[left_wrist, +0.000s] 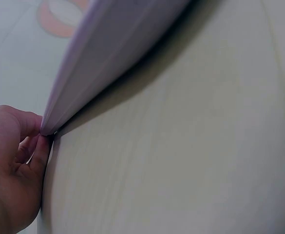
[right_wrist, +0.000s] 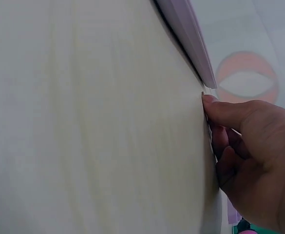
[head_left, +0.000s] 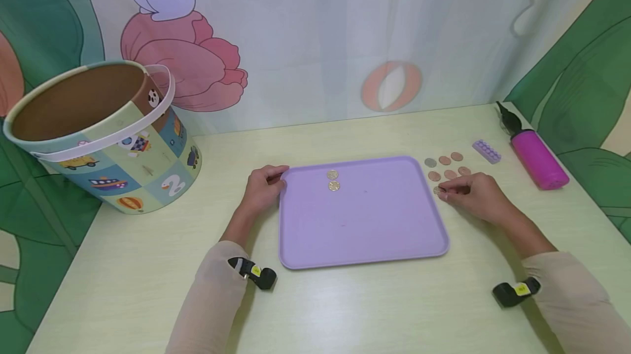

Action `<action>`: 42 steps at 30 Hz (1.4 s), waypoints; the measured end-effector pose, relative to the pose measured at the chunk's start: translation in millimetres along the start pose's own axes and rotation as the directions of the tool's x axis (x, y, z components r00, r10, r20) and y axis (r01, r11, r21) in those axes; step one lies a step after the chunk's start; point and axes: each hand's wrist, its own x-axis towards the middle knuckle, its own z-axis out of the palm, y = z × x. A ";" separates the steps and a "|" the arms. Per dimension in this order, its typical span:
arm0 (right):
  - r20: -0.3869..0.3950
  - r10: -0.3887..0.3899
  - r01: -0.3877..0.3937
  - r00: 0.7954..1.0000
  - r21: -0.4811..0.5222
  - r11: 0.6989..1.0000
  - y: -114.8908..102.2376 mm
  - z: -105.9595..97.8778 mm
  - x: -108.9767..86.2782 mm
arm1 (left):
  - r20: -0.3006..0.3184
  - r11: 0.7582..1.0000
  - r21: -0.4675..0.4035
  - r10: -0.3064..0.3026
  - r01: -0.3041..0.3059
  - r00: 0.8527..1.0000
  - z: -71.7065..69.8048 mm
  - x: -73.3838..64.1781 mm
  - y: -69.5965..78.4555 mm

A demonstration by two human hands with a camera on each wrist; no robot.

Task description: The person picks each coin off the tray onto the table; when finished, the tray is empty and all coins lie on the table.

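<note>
A purple tray lies on the table with two gold-coloured coins near its far edge. At the tray's far left corner my left hand pinches the rim; the left wrist view shows thumb and finger on the tray's corner. Just past the tray's right edge, my right hand pinches a gold-coloured coin low over the table. That coin appears edge-on at the thumb tip in the right wrist view. Beyond the right hand lie several copper-coloured coins and a silver-coloured coin.
A small purple studded block lies behind the coins. Farther right is a magenta bottle-shaped thing with a black nozzle. At the back left stands a large patterned bucket with a white handle. A printed curtain hangs behind the table.
</note>
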 end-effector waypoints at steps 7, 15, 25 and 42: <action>0.028 0.033 -0.033 0.999 -0.015 0.999 0.9 -2.1 0.7 | -0.002 1.000 0.010 -0.002 0.002 1.000 1.1 0.7 -0.6; 0.088 0.040 -0.044 0.995 0.046 0.998 -1.7 -12.6 -1.4 | -0.001 1.000 0.008 -0.008 0.008 1.000 1.5 -0.1 1.6; 0.090 -0.094 0.082 0.992 0.128 0.988 -11.5 -16.0 -2.5 | 0.009 1.000 0.003 0.001 -0.001 1.000 1.4 -0.2 3.0; 0.219 -0.201 0.126 0.955 0.316 0.940 -84.3 11.9 18.9 | 0.000 1.000 0.011 -0.001 0.001 1.000 -0.2 -1.4 1.1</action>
